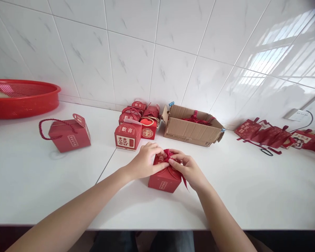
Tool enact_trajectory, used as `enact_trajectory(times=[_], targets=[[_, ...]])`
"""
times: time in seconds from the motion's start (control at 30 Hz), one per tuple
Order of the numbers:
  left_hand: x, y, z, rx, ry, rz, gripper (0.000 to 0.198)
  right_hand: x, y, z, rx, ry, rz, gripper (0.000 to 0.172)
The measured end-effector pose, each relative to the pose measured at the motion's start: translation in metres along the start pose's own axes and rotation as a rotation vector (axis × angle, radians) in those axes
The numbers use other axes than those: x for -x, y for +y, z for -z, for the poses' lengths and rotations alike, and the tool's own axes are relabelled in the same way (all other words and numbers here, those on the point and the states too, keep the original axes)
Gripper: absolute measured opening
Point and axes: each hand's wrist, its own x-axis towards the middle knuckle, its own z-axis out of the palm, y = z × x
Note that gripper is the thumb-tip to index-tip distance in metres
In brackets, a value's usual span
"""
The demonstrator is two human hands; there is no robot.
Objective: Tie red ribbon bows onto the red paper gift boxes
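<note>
Small red gift box [165,179] sits on the near-centre worktop [252,189], left hand [144,160] and right hand [187,168] on its top, both pinching the red ribbon [170,156].

Seen from the wearer's own head: the left hand [144,161] and right hand [187,168], both bare, with slim fingers. Back from the grip, the left forearm [94,197] and right forearm [220,217] are bare right to the picture's edge. Directly below the grip, at the bottom edge, shows a strip of dark blue-grey clothing [173,243].
</note>
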Motion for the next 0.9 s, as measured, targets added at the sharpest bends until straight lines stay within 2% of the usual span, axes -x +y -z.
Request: enact_trajectory(times=[0.17,0.4,0.6,0.67,0.77,0.83,0.9], targets=[[-0.002,-0.004,-0.002,0.051,0.033,-0.009,0.007,0.006,-0.007,0.007,0.085,-0.024,-0.014,0.030],[-0.001,-0.001,0.002,0.091,-0.003,-0.008,0.011,0.017,-0.014,0.035,0.361,-0.031,-0.001,0.029],[0.001,0.005,0.003,0.047,-0.018,-0.021,0.010,0.021,-0.021,0.038,0.461,-0.113,-0.035,0.021],[0.002,0.006,0.004,0.031,-0.005,-0.036,0.008,0.025,-0.030,0.040,0.427,-0.174,-0.030,0.022],[0.003,0.008,0.005,0.030,-0.005,-0.071,0.008,0.028,-0.044,0.047,0.412,-0.354,-0.044,0.027],[0.004,0.008,0.005,0.033,-0.016,-0.094,0.008,0.024,-0.048,0.051,0.465,-0.313,-0.001,0.027],[0.005,0.008,0.005,0.034,-0.027,-0.111,0.007,0.015,-0.044,0.051,0.470,-0.151,0.062,0.029]])
